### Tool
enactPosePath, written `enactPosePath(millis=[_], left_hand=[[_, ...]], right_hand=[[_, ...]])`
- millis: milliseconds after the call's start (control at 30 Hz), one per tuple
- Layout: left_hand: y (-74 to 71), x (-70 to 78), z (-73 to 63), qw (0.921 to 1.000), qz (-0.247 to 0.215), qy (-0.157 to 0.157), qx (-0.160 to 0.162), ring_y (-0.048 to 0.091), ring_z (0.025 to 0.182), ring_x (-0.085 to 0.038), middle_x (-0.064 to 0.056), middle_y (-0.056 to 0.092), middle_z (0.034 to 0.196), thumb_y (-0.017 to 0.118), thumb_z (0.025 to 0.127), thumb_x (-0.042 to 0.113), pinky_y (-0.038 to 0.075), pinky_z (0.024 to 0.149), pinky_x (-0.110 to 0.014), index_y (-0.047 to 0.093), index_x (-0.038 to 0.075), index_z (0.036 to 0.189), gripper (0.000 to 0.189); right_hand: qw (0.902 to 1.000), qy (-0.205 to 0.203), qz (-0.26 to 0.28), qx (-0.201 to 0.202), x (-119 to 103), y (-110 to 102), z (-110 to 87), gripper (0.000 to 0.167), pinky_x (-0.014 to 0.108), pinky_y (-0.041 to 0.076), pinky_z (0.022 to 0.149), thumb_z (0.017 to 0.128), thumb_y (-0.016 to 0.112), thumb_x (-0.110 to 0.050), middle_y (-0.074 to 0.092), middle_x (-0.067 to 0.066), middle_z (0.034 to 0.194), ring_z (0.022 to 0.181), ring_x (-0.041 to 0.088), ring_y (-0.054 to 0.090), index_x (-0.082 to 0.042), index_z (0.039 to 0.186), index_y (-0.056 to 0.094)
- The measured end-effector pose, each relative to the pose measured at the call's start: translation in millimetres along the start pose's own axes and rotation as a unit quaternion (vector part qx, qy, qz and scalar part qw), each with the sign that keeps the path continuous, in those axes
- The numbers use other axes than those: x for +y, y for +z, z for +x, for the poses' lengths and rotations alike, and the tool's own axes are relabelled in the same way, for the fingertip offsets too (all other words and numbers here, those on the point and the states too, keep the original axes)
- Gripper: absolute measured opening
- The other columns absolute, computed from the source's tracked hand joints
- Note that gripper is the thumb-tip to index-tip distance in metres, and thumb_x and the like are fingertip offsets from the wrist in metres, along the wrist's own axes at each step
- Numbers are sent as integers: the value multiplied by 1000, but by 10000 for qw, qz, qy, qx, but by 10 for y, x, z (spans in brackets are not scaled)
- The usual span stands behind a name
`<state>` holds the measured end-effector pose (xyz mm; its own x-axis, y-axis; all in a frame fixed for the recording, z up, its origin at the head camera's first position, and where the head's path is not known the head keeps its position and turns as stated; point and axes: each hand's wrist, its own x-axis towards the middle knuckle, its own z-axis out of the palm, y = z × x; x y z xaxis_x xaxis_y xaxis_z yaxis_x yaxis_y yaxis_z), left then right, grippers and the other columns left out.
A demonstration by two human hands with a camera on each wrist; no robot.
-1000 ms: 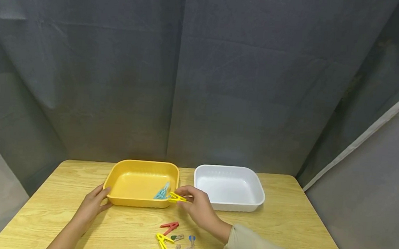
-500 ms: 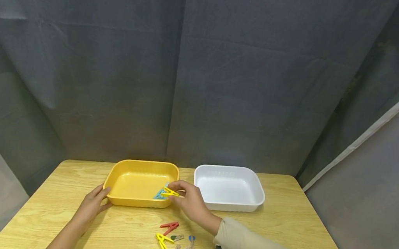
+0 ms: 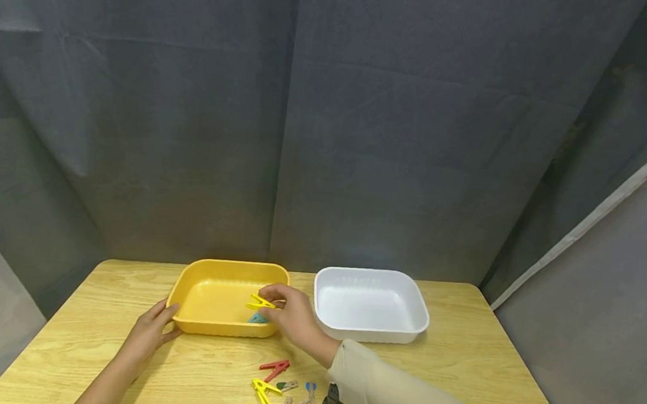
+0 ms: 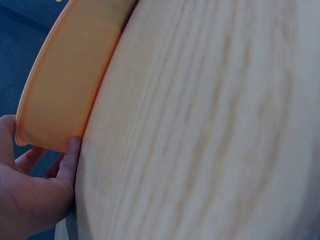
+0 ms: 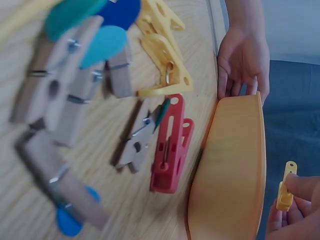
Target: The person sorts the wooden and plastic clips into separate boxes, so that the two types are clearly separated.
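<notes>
Now, in the head view, the right hand's (image 3: 294,317) grip pinches a yellow clothespin (image 3: 258,302) over the yellow tray's (image 3: 205,328) three o'clock side; the left hand (image 3: 152,328) grips the tray at eight o'clock. Left wrist: that grip wraps the corner. Right wrist: wooden clothespins (image 5: 62,60) lie on the worktop (image 5: 150,215) toward ten o'clock.
</notes>
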<state>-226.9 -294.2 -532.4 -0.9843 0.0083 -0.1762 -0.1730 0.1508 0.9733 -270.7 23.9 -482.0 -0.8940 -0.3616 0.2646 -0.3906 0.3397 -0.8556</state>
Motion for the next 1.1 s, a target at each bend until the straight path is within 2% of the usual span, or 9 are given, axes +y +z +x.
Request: enactPosePath(millis=[167,400,633,867,1100], left_hand=[[2,13,-8,10000,22,-17,1,27,151,-41,-20,19,168,40,111,47,49,113,-40,17,6,165,71],[13,37,-30,10000,18,-27,-39,28,151,-40,-20,22,167,40,111,50,47,114,-43,18,6,164,72],[16,29,-25,10000,14,11,-34,28,151,-39,-19,20,168,40,111,49,47,114,-40,18,7,165,72],[9,32,-24,10000,54,46,-66,28,150,-43,-22,21,166,39,112,47,47,115,-47,17,4,164,71],[5,38,-41,9999,41,89,-48,29,150,-41,-21,24,166,40,111,49,47,115,-46,19,5,164,72]], right_hand=[[9999,-38,-4,125,-20,84,89,27,33,62,94,87,81,0,75,9,109,105,26,70,-3,113,74],[9990,1,418,123,-27,188,198,27,25,61,89,86,79,7,72,21,111,102,29,70,2,112,73],[9990,155,399,150,-61,214,229,27,20,59,89,88,78,6,72,20,113,103,28,69,0,113,73],[9991,140,380,158,-52,201,212,26,20,59,88,88,79,4,73,14,110,103,28,69,-1,113,73],[9991,110,371,190,-44,155,173,26,21,60,88,88,79,4,73,19,111,103,29,70,1,112,73]])
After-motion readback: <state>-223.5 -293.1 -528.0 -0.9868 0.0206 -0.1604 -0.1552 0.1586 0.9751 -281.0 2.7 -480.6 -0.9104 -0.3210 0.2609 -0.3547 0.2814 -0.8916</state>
